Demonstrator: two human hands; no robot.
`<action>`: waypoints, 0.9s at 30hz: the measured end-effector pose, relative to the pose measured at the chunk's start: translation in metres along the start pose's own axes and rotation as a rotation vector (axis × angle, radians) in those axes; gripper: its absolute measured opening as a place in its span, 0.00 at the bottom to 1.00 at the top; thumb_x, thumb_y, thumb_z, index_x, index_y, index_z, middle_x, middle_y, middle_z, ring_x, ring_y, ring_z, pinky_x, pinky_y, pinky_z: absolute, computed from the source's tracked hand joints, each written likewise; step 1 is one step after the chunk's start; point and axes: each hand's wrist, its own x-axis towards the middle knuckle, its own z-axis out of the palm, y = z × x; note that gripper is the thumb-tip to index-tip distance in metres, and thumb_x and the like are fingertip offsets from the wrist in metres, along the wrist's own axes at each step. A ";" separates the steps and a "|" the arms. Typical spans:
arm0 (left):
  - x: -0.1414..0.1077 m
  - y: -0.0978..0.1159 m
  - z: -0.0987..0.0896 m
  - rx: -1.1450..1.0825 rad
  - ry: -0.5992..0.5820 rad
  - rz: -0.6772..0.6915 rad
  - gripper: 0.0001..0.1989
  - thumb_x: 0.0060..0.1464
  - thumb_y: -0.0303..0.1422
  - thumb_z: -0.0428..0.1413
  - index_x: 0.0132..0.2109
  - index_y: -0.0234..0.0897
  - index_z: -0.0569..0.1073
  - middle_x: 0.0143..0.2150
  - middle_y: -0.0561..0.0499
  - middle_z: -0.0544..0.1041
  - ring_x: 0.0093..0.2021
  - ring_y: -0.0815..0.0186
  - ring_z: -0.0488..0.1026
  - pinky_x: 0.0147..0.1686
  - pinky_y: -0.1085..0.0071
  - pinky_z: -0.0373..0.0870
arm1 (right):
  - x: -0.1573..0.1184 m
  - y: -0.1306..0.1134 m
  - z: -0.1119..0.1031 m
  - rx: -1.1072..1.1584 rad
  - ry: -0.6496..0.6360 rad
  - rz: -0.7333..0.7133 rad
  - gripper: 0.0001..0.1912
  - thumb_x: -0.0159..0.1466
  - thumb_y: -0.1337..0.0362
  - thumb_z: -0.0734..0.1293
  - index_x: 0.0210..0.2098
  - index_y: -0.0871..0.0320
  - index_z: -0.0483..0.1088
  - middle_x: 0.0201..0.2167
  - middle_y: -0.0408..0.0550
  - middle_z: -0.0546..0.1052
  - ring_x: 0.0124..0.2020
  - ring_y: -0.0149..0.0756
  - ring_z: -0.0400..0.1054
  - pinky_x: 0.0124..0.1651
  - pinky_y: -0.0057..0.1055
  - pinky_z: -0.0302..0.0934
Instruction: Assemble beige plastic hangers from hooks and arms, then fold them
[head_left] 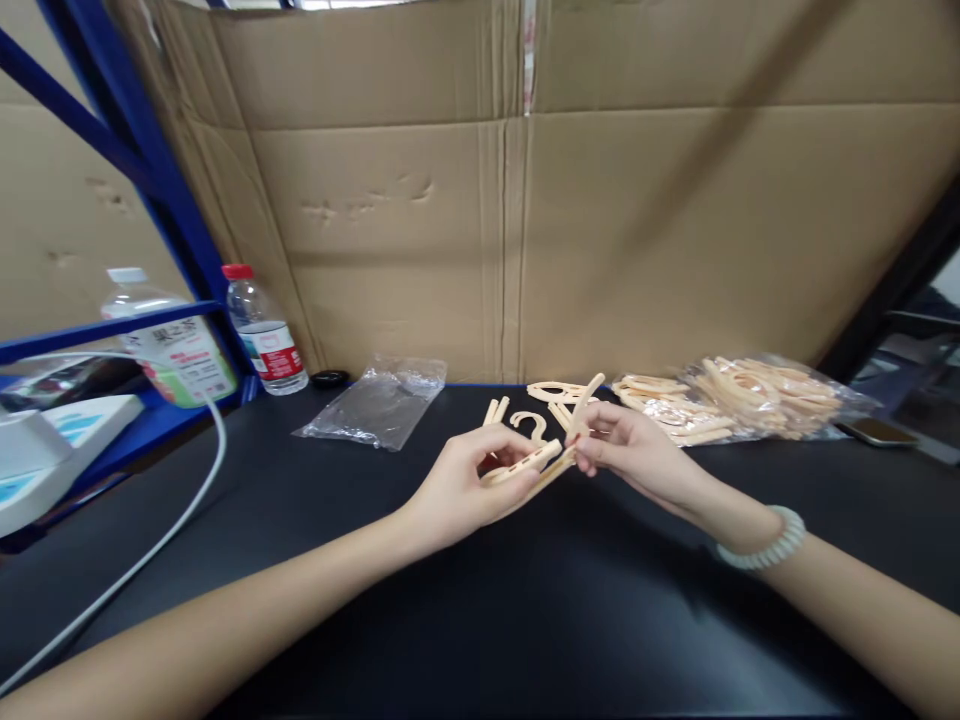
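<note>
My left hand (469,480) is closed around a beige slotted plastic piece (529,462), near the middle of the black table. Just to its right, my right hand (619,445) pinches a slim curved beige piece (586,402) that points upward. A longer beige strip (551,475) runs between both hands, its ends partly covered by fingers. Behind the hands lie a beige hook (534,424), two short beige bars (496,411) and a beige frame-like part (559,390). Whether the held pieces are joined cannot be made out.
Clear bags of beige parts (772,395) lie at the back right, beside a phone (877,432). An empty clear bag (379,405), a red-capped bottle (264,335) and a white cable (191,520) are on the left. Cardboard (390,230) stands behind.
</note>
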 end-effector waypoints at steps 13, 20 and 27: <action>-0.006 -0.008 0.018 -0.459 -0.148 -0.288 0.15 0.56 0.40 0.55 0.47 0.37 0.70 0.43 0.48 0.74 0.35 0.66 0.73 0.35 0.69 0.70 | -0.004 0.001 0.010 0.143 -0.049 -0.022 0.11 0.56 0.64 0.74 0.31 0.58 0.68 0.32 0.42 0.75 0.29 0.28 0.72 0.35 0.28 0.70; -0.004 -0.012 0.018 -0.447 -0.222 -0.378 0.11 0.55 0.33 0.57 0.44 0.32 0.72 0.39 0.46 0.78 0.37 0.66 0.73 0.37 0.72 0.66 | -0.004 0.008 0.016 0.016 -0.047 0.002 0.06 0.56 0.65 0.73 0.32 0.61 0.74 0.27 0.44 0.77 0.27 0.29 0.73 0.32 0.27 0.70; -0.003 -0.014 0.016 -0.446 -0.270 -0.338 0.13 0.60 0.36 0.54 0.47 0.31 0.74 0.41 0.45 0.78 0.28 0.71 0.70 0.29 0.75 0.66 | -0.004 0.011 0.012 -0.052 -0.006 -0.009 0.05 0.56 0.65 0.73 0.33 0.59 0.76 0.28 0.44 0.77 0.27 0.29 0.72 0.33 0.29 0.68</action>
